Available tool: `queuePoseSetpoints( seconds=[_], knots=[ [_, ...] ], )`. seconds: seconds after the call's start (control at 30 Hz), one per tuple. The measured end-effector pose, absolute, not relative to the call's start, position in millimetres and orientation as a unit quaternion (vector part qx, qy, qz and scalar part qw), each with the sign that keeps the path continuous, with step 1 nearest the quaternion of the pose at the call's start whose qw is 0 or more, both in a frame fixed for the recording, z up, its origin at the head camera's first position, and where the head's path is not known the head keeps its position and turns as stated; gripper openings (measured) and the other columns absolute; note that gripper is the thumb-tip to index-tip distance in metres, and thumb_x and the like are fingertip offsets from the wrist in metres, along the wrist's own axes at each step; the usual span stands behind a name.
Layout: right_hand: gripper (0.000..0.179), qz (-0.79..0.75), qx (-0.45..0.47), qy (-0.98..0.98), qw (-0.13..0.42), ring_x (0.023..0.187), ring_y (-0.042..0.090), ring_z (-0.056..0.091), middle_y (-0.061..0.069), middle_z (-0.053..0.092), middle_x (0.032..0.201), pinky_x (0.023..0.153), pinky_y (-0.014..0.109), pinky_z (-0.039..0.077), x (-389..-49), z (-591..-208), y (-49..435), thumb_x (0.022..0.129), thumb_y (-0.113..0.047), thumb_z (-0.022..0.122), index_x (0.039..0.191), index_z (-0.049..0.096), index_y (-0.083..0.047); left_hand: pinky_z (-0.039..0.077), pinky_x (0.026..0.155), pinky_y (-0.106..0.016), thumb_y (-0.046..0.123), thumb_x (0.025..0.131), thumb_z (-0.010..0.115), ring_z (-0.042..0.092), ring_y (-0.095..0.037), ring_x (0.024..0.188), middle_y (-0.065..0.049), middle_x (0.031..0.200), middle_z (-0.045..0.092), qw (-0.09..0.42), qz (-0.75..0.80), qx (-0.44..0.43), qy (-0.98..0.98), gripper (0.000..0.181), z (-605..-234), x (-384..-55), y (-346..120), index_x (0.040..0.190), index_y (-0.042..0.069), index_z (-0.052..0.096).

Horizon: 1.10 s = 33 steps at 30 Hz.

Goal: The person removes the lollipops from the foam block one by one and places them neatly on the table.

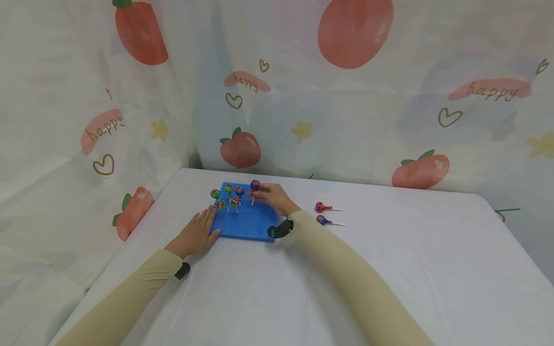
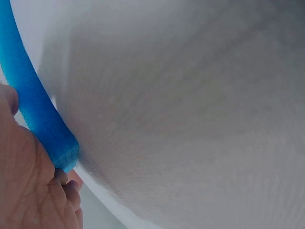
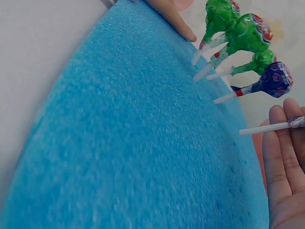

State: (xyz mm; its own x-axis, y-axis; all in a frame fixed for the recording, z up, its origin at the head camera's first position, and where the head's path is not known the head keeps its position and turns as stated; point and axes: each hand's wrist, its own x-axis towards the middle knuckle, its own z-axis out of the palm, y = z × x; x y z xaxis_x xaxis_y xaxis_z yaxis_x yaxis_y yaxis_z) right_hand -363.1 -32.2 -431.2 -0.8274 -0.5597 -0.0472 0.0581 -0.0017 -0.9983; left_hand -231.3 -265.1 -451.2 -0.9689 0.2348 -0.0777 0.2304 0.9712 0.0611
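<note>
Blue foam block [image 1: 242, 228] on a white surface [image 1: 389, 269], with wrapped lollipops [image 1: 229, 189] standing in its far left part. The left hand [image 1: 196, 235] rests against its left edge, fingers straight; the right hand [image 1: 272, 198] pinches a purple-wrapped lollipop [image 1: 255, 184] between its fingers, above the block, stick down.

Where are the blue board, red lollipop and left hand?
Blue board [image 1: 244, 226]: head view, bare near surface.
Red lollipop [image 1: 319, 207]: head view, wrapped candy end.
Left hand [image 1: 195, 235]: head view, back of hand.
</note>
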Motion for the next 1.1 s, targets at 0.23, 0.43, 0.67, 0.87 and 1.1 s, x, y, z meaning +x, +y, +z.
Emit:
queuePoseSetpoints(
  seconds=[0.23,0.43,0.67,0.87,1.1],
  knots=[
    [0.034,-0.664,-0.179,0.686,0.235,0.118,0.03,0.059,0.025,0.059,0.125,0.099,0.036,0.047,-361,-425,-20,0.095,-0.005,0.051,0.128,0.053,0.005,0.016,0.116,-0.055,0.035,0.1,0.038,0.017,-0.042,0.143,-0.027,0.154,0.014,0.046,0.029,0.114,0.992,0.068,-450,-231,-264,0.146,-0.01,0.015],
    [0.036,-0.645,-0.188,0.702,0.236,0.116,0.028,0.06,0.023,0.06,0.126,0.099,0.036,0.047,-360,-421,-8,0.095,-0.008,0.052,0.129,0.053,0.004,0.017,0.116,-0.055,0.033,0.1,0.039,0.018,-0.042,0.142,-0.028,0.154,0.016,0.041,0.031,0.117,0.992,0.067,-447,-229,-263,0.145,-0.011,0.017],
    [0.036,-0.622,-0.204,0.718,0.237,0.113,0.027,0.062,0.022,0.061,0.124,0.096,0.033,0.049,-360,-416,7,0.094,-0.009,0.054,0.127,0.054,0.005,0.016,0.116,-0.055,0.033,0.1,0.038,0.018,-0.043,0.142,-0.028,0.154,0.016,0.037,0.036,0.121,0.991,0.066,-449,-230,-264,0.145,-0.011,0.017],
    [0.034,-0.599,-0.222,0.733,0.233,0.107,0.024,0.066,0.023,0.064,0.119,0.095,0.032,0.05,-360,-411,22,0.093,-0.01,0.056,0.124,0.056,0.005,0.014,0.116,-0.057,0.044,0.1,0.031,0.017,-0.044,0.142,-0.03,0.153,0.017,0.029,0.065,0.13,0.989,0.072,-447,-226,-264,0.145,-0.011,0.017],
    [0.035,-0.577,-0.233,0.753,0.213,0.098,0.019,0.068,0.023,0.067,0.112,0.092,0.032,0.052,-358,-402,36,0.091,-0.011,0.061,0.12,0.059,0.008,0.016,0.116,-0.055,0.035,0.101,0.037,0.017,-0.043,0.142,-0.028,0.154,0.015,0.035,0.032,0.119,0.992,0.067,-451,-230,-264,0.145,-0.011,0.016]
  ],
)
